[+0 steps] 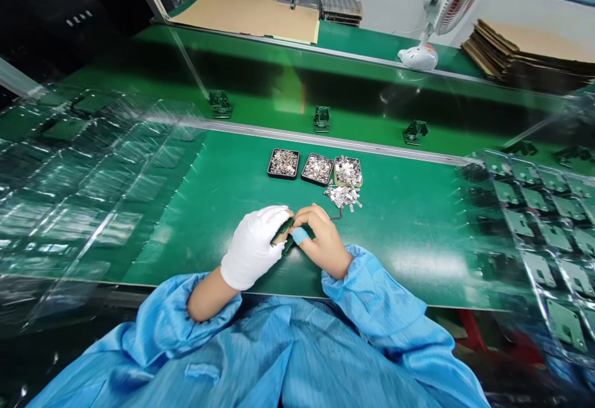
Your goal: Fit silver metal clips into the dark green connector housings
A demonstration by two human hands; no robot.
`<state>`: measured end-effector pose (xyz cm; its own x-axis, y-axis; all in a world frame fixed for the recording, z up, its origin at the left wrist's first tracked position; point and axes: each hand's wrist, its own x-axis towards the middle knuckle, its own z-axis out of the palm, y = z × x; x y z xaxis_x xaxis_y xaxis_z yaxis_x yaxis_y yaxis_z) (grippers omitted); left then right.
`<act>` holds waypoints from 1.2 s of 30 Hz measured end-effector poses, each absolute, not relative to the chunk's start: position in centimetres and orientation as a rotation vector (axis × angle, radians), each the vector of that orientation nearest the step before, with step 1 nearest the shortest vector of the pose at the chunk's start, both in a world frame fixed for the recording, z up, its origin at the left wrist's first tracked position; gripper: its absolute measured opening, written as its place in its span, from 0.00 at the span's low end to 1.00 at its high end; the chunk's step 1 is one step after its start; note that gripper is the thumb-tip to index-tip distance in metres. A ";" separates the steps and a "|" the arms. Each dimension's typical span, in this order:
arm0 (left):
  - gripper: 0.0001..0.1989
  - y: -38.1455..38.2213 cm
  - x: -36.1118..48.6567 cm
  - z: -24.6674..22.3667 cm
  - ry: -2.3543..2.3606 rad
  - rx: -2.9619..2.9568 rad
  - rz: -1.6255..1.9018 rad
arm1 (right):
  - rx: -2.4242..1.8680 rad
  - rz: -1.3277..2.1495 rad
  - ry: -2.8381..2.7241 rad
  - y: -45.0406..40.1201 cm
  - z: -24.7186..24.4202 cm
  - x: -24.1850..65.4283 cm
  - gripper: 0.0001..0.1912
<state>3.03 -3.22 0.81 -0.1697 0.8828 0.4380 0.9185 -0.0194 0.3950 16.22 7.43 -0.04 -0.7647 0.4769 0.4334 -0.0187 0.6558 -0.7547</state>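
Note:
In the head view, my left hand (pixel 255 243), in a white glove, is closed around a small green circuit board (pixel 282 229) held just above the green bench. My bare right hand (pixel 320 240) has blue tape around one finger. Its fingers are bent and pressed together at the board's right side. They hide much of the board and any small part between them. Just beyond the hands lies a loose pile of small silvery metal pieces (pixel 344 196). A thin dark bent piece (pixel 338 214) pokes out near my right fingertips.
Three small trays of metal parts, left (pixel 283 176), middle (pixel 318 181) and right (pixel 361 180), stand beyond the hands. Clear plastic trays flank the bench, the right one (pixel 534 243) with several boards. Boards (pixel 321 119) sit behind the metal rail (pixel 325 140). A fan (pixel 418 57) stands further back.

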 end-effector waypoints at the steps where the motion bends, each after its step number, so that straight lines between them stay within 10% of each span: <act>1: 0.12 -3.1 2.9 1.0 -2.144 -1.996 -0.935 | -0.349 1.033 -2.245 7.4 0.0 16.2 0.02; 22: 0.13 -2.7 5.7 0.3 -2.176 -1.689 -0.776 | -0.346 0.959 -2.213 7.4 -0.6 16.4 0.06; 36: 0.28 -3.5 1.5 -3.3 -2.561 -1.857 -1.737 | -0.529 1.124 -2.154 9.7 0.2 16.6 0.08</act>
